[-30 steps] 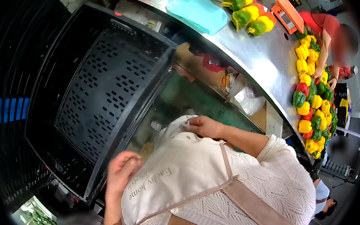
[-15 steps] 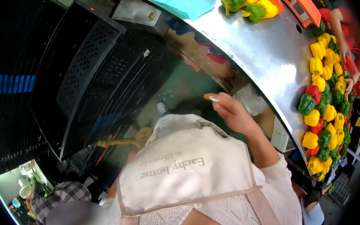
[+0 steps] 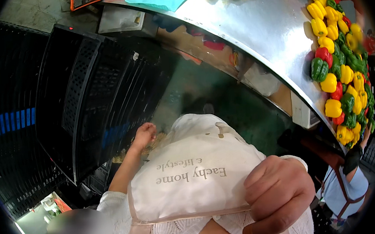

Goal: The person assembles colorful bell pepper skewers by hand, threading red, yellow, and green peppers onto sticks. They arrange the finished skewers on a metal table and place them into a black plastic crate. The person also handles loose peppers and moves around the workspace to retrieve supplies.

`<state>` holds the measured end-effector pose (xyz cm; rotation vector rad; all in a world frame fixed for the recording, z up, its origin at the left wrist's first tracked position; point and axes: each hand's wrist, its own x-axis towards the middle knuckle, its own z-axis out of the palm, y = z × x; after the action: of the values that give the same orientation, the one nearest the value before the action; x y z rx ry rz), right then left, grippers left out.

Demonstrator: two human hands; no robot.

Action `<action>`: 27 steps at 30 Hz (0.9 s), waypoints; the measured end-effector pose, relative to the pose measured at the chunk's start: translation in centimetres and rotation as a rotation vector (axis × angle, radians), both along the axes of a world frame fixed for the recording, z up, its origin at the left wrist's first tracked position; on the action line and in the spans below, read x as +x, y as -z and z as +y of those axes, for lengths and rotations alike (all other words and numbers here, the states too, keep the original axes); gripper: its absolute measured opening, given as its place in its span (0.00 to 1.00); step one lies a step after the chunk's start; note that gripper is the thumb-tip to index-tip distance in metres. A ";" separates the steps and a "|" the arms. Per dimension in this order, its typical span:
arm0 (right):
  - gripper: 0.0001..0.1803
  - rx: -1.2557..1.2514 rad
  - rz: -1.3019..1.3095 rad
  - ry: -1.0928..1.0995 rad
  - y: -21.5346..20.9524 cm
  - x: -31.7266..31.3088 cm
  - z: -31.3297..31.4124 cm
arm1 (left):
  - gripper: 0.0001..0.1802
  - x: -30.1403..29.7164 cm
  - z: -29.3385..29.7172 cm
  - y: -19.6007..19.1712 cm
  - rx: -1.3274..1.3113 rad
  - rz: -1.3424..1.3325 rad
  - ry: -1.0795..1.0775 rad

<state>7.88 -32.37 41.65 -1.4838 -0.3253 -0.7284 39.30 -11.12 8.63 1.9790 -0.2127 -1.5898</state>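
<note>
While the black slatted crates [image 3: 89, 94] stood just left of it, the left hand [image 3: 144, 135] hung loosely clenched and empty, near the crates' lower edge. To its right, the cream apron [image 3: 192, 178] with grey lettering lay under the right hand [image 3: 278, 195], whose fingers pinched the apron's top edge. Beyond that hand, up and right, yellow, green and red peppers [image 3: 338, 74] crowded the steel tabletop [image 3: 259, 23].

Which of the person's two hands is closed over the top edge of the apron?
The right hand, low in the picture: its fingers curl over the cream apron at its upper hem. The left hand is a loose fist farther down, beside the black plastic crates.
</note>
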 end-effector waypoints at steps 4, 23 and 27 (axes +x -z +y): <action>0.04 0.034 0.013 -0.059 0.7 1.8 1.7 | 0.07 1.6 3.8 2.1 0.048 0.021 0.023; 0.06 0.208 -0.057 -0.059 -0.4 10.0 11.9 | 0.07 8.7 11.0 6.9 0.117 0.077 -0.036; 0.06 0.184 -0.031 -0.075 -0.7 10.6 12.7 | 0.06 8.3 11.8 7.6 0.095 0.087 -0.010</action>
<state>18.43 -19.62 42.37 -1.2814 -0.3274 -0.7028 47.59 0.72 1.07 1.9732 -0.0944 -1.7043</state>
